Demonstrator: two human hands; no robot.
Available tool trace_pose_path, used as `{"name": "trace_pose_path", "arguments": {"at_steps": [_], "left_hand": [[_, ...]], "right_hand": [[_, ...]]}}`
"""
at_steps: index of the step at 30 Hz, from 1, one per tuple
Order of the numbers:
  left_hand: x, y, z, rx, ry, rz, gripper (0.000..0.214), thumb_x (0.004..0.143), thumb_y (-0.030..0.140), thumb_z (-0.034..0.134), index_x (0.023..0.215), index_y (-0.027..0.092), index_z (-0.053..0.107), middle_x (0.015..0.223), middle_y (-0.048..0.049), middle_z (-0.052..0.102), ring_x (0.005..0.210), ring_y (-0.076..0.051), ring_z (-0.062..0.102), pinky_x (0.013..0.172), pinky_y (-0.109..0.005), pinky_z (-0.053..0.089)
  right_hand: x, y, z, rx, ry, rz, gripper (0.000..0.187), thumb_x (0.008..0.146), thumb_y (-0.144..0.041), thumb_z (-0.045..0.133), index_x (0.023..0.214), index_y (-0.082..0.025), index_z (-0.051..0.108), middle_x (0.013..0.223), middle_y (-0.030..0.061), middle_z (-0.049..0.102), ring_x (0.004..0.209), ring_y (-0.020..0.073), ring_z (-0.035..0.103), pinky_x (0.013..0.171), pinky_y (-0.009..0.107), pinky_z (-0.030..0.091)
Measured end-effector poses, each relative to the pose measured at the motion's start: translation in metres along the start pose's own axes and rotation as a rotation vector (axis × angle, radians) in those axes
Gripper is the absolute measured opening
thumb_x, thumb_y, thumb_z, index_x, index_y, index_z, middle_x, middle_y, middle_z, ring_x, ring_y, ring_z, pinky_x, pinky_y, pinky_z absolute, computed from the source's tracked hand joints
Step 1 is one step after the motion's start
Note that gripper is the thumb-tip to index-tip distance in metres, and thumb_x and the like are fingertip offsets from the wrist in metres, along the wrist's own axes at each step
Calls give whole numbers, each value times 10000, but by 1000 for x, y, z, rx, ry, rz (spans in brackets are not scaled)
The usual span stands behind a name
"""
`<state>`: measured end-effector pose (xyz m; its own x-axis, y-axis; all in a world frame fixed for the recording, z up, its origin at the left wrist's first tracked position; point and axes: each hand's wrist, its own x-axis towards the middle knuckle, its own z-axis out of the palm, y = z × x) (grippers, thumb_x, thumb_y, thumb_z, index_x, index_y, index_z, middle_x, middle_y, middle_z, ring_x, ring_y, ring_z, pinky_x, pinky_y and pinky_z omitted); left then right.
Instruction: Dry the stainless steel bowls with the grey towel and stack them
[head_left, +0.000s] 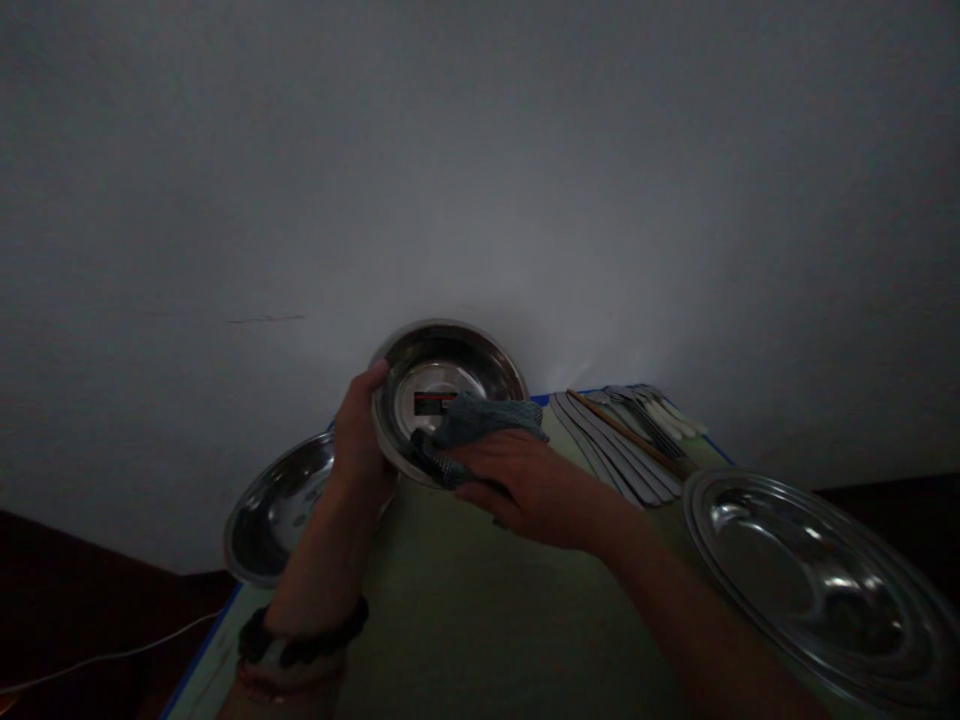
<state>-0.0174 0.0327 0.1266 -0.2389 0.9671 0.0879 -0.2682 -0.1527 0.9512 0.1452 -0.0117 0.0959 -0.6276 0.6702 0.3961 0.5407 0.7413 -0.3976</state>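
Note:
My left hand (361, 425) grips the left rim of a shiny metal bowl (495, 365), its thumb over the edge. The bowl is tilted toward me above the table, and a dark label (429, 403) shows on its inner bottom. With my right hand (517, 470) I press a grey-green cloth (487, 418) against the inside of the bowl near its lower right rim. The cloth is bunched under my fingers, and my fingertips are partly hidden by it.
Another metal bowl (262, 510) sits at the table's left edge. Several flat-handled pieces of cutlery (619, 450) lie at the back right. Stacked metal plates (780, 570) stand at the right. A wall (480, 180) rises directly behind the green table (480, 620). A white cable (112, 655) runs at lower left.

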Motion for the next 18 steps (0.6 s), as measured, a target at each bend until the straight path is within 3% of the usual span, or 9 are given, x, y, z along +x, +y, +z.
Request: {"name": "trace_pose_path", "arguments": {"at_steps": [5,9,13,16,18], "left_hand": [[1,6,-5,-73,6,14,163,761,357,559,677,227,613,589,36,612,792,-170,635,750,-267,519],[-2,6,-2,-57,-40,-72,202,742,391,569,679,210,630,582,16,628,792,-205,650,756,-313,528],[-4,4,1,-16,-103,-146,244,737,414,570,673,187,634,513,10,571,621,-185,616,661,-318,527],[-2,6,-4,43,-88,-42,220,724,389,605,757,179,663,541,21,580,610,-166,606,633,-289,519],[1,9,-11,77,-41,70,201,730,372,620,780,183,666,593,24,607,648,-152,611,635,-256,513]], "right_hand": [[-2,21,-1,-226,170,43,341,973,-323,384,886,-168,675,940,62,719,1073,197,606,1125,430,266],[-4,39,5,-299,325,90,305,969,-291,380,928,-176,659,1022,84,712,1197,217,540,1145,470,232],[-2,52,11,-259,410,114,273,958,-274,395,961,-168,646,1072,130,687,1173,238,543,1087,464,324],[-1,58,10,-291,460,215,303,961,-281,376,848,-158,628,928,154,677,992,265,593,912,437,449],[-3,60,6,-341,434,331,309,963,-268,361,815,-158,609,881,148,666,915,265,596,821,413,466]]}}
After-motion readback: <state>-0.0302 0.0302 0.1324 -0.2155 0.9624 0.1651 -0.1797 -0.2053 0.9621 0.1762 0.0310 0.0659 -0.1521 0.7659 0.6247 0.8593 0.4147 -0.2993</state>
